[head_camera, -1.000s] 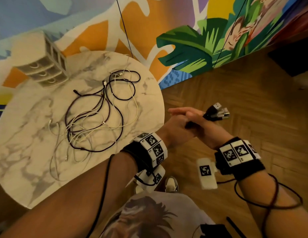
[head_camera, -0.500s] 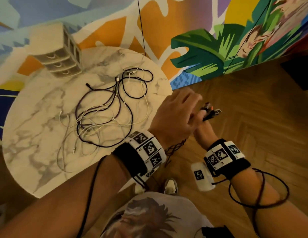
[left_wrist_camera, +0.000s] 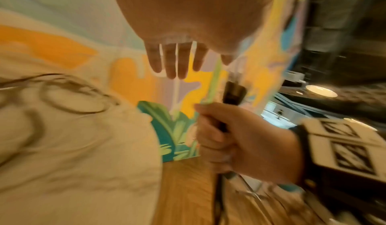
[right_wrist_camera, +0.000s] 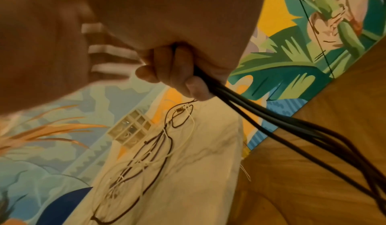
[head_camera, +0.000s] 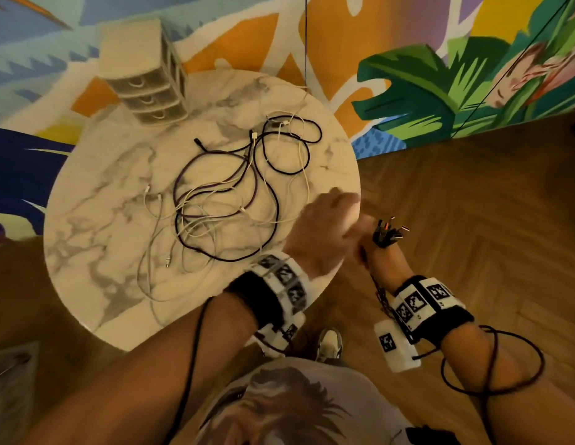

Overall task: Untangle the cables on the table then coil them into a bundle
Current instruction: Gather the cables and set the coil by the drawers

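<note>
A tangle of black, purple and white cables (head_camera: 234,194) lies on the round marble table (head_camera: 96,252); it also shows in the right wrist view (right_wrist_camera: 146,154). My left hand (head_camera: 324,226) hovers over the table's right edge with straight, empty fingers (left_wrist_camera: 177,60). Just right of it, off the table, my right hand (left_wrist_camera: 240,139) grips a bundle of black cables (right_wrist_camera: 271,121). Their connectors (head_camera: 388,232) stick up out of the fist. The left hand hides most of the right hand in the head view. A loop of black cable (head_camera: 491,364) hangs round my right forearm.
A small white drawer unit (head_camera: 148,81) stands at the table's far edge against the painted wall. A thin black cord (head_camera: 306,43) hangs down the wall behind the table. Wooden floor (head_camera: 472,203) lies to the right, and my shoe (head_camera: 329,343) is below the table's near edge.
My left hand has left the right hand and moved left, out over the table's edge, with its fingers straightened. The right hand still holds the black bundle.
</note>
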